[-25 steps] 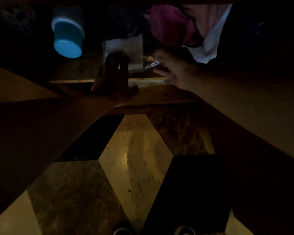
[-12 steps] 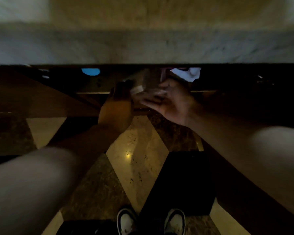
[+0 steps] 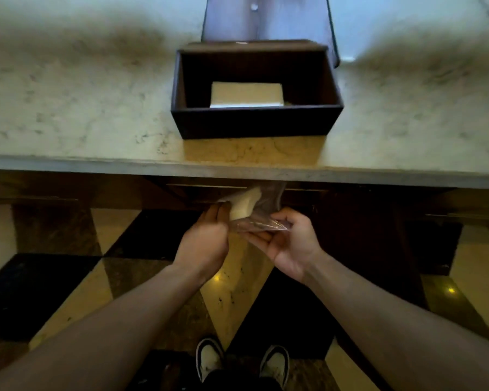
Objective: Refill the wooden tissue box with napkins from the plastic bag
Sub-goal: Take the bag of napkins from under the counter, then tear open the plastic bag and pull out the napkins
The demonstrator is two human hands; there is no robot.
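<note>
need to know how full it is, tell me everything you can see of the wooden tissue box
The wooden tissue box is dark brown, rectangular and open at the top. It sits upright on the pale marble counter, back from the front edge. Inside, a low stack of pale napkins lies flat on the bottom, leaving most of the box empty. Neither hand touches it.

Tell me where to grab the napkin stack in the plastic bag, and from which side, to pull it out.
Pinch the napkin stack at its near end, coming from the left with the left hand, whose fingers already touch it there. The far end slants up toward the counter edge, under the clear plastic bag, which the right hand holds from the right side.
</note>
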